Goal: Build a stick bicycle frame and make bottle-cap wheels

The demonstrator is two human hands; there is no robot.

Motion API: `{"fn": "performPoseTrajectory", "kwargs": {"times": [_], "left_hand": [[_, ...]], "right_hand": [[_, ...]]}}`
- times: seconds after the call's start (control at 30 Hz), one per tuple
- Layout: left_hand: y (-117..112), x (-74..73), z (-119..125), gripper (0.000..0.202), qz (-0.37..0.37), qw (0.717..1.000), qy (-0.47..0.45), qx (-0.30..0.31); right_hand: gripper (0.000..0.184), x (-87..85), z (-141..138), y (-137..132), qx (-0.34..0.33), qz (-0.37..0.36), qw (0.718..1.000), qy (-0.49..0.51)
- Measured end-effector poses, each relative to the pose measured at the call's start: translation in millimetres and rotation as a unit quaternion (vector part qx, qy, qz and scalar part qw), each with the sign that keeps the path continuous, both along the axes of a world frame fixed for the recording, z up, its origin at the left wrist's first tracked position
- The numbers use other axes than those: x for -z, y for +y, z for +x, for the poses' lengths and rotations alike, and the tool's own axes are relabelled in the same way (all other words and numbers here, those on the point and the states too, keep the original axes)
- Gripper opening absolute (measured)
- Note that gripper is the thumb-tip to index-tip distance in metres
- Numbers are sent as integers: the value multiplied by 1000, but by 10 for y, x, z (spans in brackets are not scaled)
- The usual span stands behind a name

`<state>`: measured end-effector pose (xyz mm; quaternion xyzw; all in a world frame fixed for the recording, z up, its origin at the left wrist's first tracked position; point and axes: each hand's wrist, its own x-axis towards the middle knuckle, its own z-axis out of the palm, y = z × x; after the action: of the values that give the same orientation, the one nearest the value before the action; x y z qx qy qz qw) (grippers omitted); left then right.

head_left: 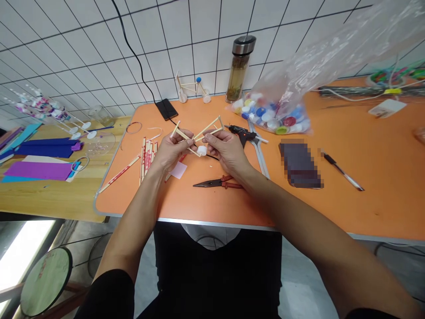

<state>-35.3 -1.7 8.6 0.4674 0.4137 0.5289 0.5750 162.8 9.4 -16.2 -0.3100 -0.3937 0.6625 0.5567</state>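
The person is sitting at an orange table (232, 208) and is holding a small frame of thin wooden sticks (195, 135) up above it with both hands. The left hand (172, 149) is closing tight around the near left part of the stick frame, and the right hand (226, 150) is pinching the right part with its fingers and thumb. The two hands are almost touching, and the frame is sitting right between them. Its stick ends are poking out past the fingers on the far side. A little white round piece (202, 150) is sitting on the frame's near end, just below the right hand's fingers. Red-handled pliers (217, 182) are lying on the table just nearer than the right hand. A black glue gun (241, 133) is lying just past that hand, on the far right. More sticks (146, 159) are lying in a pile to the left of the left hand, beside a small piece of pink paper (178, 170). Farther away, a clear plastic bag of bottle caps (275, 106) is sitting on the table, and a small stick model with white wheels (192, 87) is standing near the wall, next to a glass bottle (241, 68).
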Motion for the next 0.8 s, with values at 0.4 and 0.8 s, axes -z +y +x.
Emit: {"fn": "performPoseTrajectory", "kwargs": {"times": [0.4, 0.8], "left_hand": [[-32, 47, 70, 47, 17, 999, 39, -19], [-23, 10, -2, 38, 2, 999, 48, -20]], "right_hand": [[60, 39, -45, 1, -7, 1, 1000, -21], [64, -2, 35, 26, -11, 31, 997, -70]]}}
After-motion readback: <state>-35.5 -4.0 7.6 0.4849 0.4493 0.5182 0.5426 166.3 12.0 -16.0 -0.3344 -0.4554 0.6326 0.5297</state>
